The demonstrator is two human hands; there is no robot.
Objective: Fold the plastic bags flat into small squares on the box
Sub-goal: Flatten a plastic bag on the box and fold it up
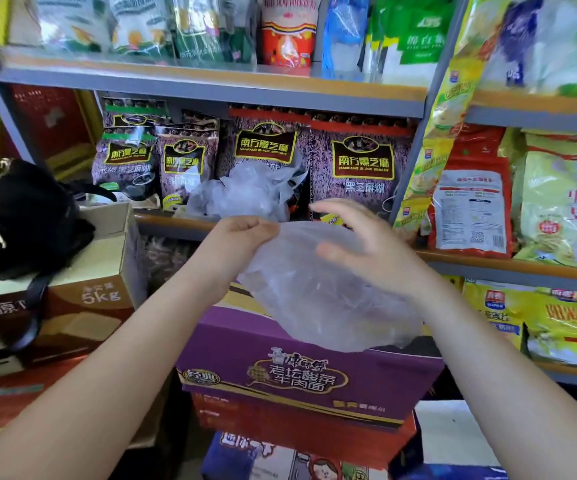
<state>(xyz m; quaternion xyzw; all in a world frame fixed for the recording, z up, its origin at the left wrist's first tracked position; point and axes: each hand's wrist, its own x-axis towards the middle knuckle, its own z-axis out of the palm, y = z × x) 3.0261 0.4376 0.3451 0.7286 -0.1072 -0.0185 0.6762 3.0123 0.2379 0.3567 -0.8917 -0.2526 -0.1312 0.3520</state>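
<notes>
A clear plastic bag (318, 299) hangs in the air above the purple box (301, 372). My left hand (242, 237) grips its top left corner with curled fingers. My right hand (360, 244) is spread with straight fingers at the bag's upper right; the thumb lies behind the plastic film. More crumpled clear bags (245, 192) lie in a heap on the shelf edge behind, in front of the sesame packets.
Shelves (211, 86) of packaged food fill the back and right side. A black handbag (20, 216) sits on a brown carton (82, 292) at the left. Red and printed boxes are stacked under the purple box.
</notes>
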